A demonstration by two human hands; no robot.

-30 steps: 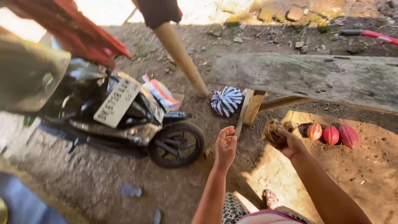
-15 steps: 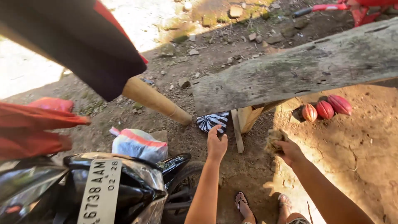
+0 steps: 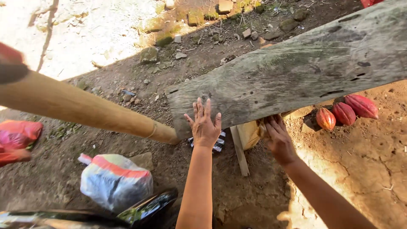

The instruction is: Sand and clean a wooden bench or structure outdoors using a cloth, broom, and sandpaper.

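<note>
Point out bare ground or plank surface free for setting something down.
Free: the plank top right of the left hand, and cracked dirt below the cacao pods. Crowded: under the plank's end, around the right hand, the wooden leg and striped cloth.

Left hand [image 3: 205, 124]: bare, no glove, ring or watch visible; forearm unsleeved. Right hand [image 3: 279, 140]: likewise bare, forearm unsleeved to the frame edge. No clothing in view.

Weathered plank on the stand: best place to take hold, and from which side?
Likely the near long edge of the plank, from the person's side, close to its left end. That edge overhangs free. The left hand lies flat on top there; the right hand curls under the edge. The bamboo pole crowds the left end.
</note>
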